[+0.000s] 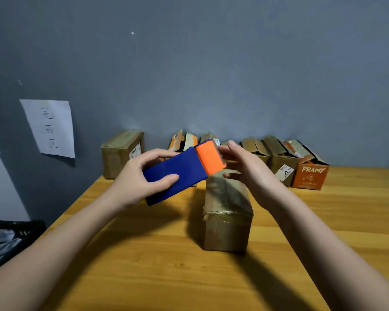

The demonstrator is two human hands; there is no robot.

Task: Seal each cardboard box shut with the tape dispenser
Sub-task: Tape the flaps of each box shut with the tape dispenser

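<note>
A blue tape dispenser (177, 171) with an orange head hangs in the air above the table's middle. My left hand (139, 178) grips its blue body, thumb on top and fingers behind. At the orange head, the fingers of my right hand (243, 167) are partly curled; whether they pinch tape is hidden. Right below stands a brown cardboard box (228, 212) with clear tape across its top and near end.
Along the wall stand a closed brown box (121, 153) at left and a row of several open-flapped boxes, ending in an orange one (311, 176) marked PRAMY. A paper sheet (50, 127) hangs on the grey wall. A dark crate (14, 236) sits beyond the wooden table (166, 277), at left.
</note>
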